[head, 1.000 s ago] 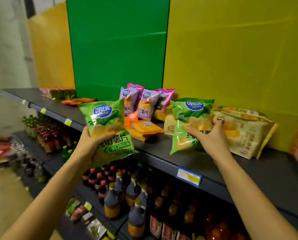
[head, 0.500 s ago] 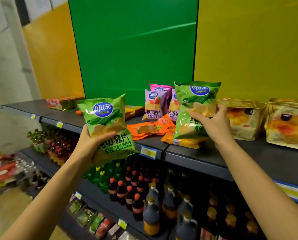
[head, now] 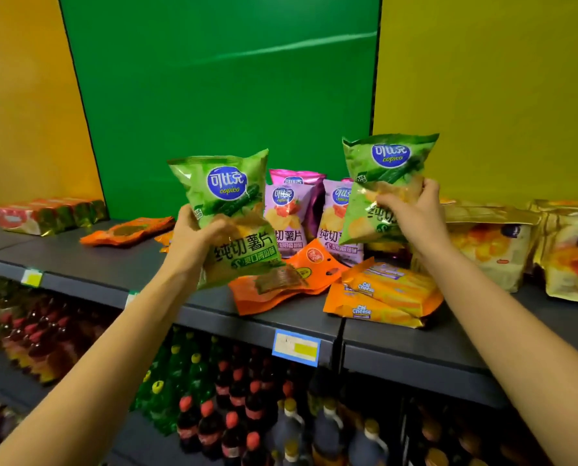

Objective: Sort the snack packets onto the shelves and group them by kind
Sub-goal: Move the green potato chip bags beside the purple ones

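My left hand [head: 193, 240] grips a green Copico chip bag [head: 227, 203] upright in front of the dark shelf [head: 119, 267]. My right hand [head: 412, 213] holds a second green chip bag [head: 385, 166], raised and tilted above the pile. Behind them stand pink chip bags [head: 285, 216] against the green back panel. Orange flat packets [head: 274, 290] and orange Cal Cheese wafer packs [head: 388, 294] lie on the shelf below my hands.
Gold pouches [head: 492, 243] stand at the right of the shelf. Another orange packet [head: 129, 230] and a row of red-green packs [head: 45, 215] lie at the left. Soda and sauce bottles [head: 233, 412] fill the lower shelf. A blue price tag [head: 296, 348] hangs on the shelf edge.
Both hands have lifted their green bags higher and drawn them closer together; the right bag now hangs above the pile. The view has shifted right and closer to the shelf.
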{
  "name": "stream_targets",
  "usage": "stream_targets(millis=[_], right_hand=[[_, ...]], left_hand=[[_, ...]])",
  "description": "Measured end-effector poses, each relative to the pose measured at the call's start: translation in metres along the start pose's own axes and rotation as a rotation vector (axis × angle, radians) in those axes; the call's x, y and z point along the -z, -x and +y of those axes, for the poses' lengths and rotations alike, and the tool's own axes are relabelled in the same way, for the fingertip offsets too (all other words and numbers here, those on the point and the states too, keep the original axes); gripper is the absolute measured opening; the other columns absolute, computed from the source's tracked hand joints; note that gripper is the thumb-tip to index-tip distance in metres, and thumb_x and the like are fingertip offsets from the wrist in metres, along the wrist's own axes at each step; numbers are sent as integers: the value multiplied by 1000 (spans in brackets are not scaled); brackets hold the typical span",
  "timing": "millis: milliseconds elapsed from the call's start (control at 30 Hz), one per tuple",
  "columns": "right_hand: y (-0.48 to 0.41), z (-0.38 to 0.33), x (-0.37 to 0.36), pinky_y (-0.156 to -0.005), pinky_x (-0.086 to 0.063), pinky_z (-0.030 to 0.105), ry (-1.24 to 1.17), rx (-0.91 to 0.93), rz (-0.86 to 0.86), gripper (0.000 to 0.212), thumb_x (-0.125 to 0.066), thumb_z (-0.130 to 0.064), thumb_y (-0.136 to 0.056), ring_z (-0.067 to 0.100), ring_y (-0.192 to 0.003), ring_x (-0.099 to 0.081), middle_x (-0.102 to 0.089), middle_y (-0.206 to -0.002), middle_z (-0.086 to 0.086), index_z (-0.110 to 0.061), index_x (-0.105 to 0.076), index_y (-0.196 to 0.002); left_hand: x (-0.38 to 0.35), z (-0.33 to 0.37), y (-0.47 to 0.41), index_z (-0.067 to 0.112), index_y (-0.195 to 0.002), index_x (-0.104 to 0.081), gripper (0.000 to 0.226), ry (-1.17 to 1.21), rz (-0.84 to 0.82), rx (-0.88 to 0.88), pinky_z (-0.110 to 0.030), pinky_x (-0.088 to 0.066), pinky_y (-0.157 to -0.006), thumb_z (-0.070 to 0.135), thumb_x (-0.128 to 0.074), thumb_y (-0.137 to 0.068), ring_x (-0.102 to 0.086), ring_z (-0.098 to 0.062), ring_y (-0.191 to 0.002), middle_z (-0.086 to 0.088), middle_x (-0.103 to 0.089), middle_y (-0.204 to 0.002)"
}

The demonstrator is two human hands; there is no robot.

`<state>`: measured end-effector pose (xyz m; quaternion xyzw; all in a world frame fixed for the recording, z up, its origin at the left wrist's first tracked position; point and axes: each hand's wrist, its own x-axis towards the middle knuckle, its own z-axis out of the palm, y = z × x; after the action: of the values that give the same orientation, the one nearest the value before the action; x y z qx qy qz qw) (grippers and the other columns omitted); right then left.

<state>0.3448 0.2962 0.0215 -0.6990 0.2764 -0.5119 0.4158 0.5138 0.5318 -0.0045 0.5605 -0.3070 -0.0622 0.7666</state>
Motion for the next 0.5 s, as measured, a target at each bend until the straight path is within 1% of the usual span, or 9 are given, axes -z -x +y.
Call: stream_targets(millis=[33, 100, 200, 267, 333, 433, 500], right_hand=[[-6, 4, -6, -93, -41, 36, 34, 3, -2, 75, -72, -30, -73, 23, -112, -50, -51, -129, 7, -9, -31, -134], [-16, 14, -18, -96, -41, 38, 88, 5, -17, 77, -74, -31, -72, 27, -116, -50, -50, -131, 9, -10, -31, -133], [-27, 24, -33, -100, -41, 43, 155, 5, -36, 83, -76, -35, -69, 30, -120, -49, -50, -133, 10, -11, -31, -133], [-31, 29, -40, -102, -40, 41, 177, -10, -64, 90, -77, -37, -67, 30, -122, -48, -48, -137, 11, -11, -27, -137], [-32, 32, -47, -100, -37, 37, 217, -17, -105, 94, -76, -41, -69, 31, -126, -46, -44, -141, 12, -11, -22, -140], [-31, 34, -58, -104, -34, 39, 321, -39, -151, 101, -73, -45, -70, 32, -132, -39, -35, -148, 14, -10, -12, -143], [-30, 35, -64, -101, -37, 39, 408, -50, -175, 98, -72, -45, -71, 33, -129, -41, -38, -145, 16, -7, -14, -140]], left_hand=[[-3, -4, -12, 21, -96, -48, 59, 4, -14, -11, -29, -58, -62, 14, -71, -42, -64, -14, -77, 0, -62, -92], [-7, -14, -35, 14, -106, -47, 62, 1, -54, -46, -20, -56, -54, 7, -69, -49, -65, -7, -73, 1, -62, -92], [-10, -36, -65, 6, -123, -43, 75, -4, -106, -52, -20, -56, -58, 1, -72, -54, -64, -16, -86, -4, -63, -103], [-13, -50, -83, 5, -126, -42, 80, -6, -138, -33, -25, -58, -66, -1, -76, -54, -63, -21, -93, -7, -63, -107], [-15, -63, -98, 6, -126, -43, 86, 6, -183, 6, -36, -58, -77, 6, -79, -48, -63, -25, -98, -13, -63, -113], [-18, -81, -114, 10, -126, -44, 85, 8, -272, 81, -43, -57, -83, 8, -80, -49, -63, -28, -102, -15, -63, -118], [-20, -92, -121, 12, -124, -46, 85, 30, -327, 119, -51, -53, -88, 10, -83, -48, -62, -33, -106, -16, -63, -118]])
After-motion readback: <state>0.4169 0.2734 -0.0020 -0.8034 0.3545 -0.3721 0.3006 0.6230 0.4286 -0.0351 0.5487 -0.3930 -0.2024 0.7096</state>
